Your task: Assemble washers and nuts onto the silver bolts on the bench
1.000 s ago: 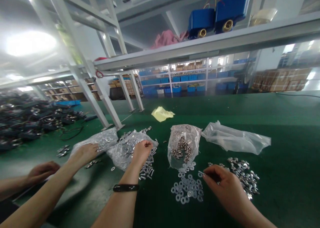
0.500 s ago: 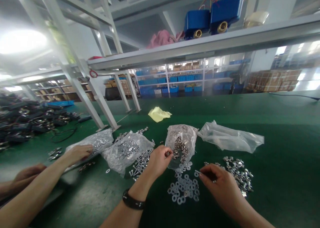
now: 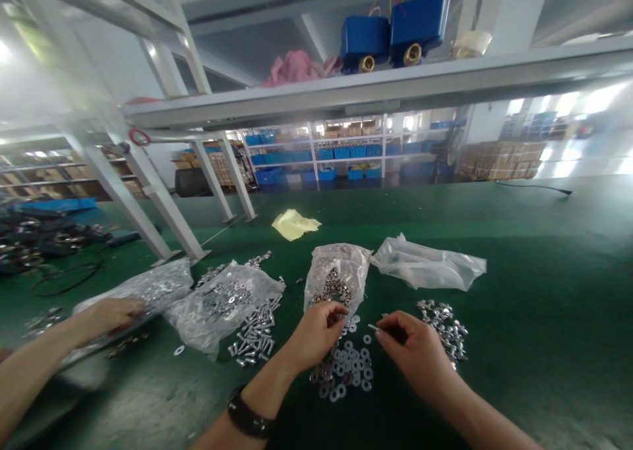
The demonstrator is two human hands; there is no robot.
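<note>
My left hand [image 3: 316, 335] is closed, its fingertips curled together over the near edge of an open plastic bag [image 3: 360, 269] of small metal nuts [image 3: 336, 285]. Whatever those fingers hold is hidden. My right hand [image 3: 418, 351] pinches a small silver bolt [image 3: 373, 327] between thumb and forefinger, pointing left. Between and below the hands lies a spread of flat washers [image 3: 349, 364]. A heap of shiny metal fittings [image 3: 445, 328] rests just beyond my right hand. Left of my left hand are loose bolts [image 3: 257, 331].
Another person's hand [image 3: 111, 315] works at a plastic bag [image 3: 163, 282] on the left. A second bag [image 3: 227, 298] holds washers. Behind are yellow paper [image 3: 295, 225] and a flattened plastic bag [image 3: 430, 265]. A raised shelf [image 3: 316, 101] on metal legs spans the bench.
The view has turned right, so things sit further left. My left hand has moved right across the bag's mouth, closer to my right hand. My right hand still pinches the bolt.
</note>
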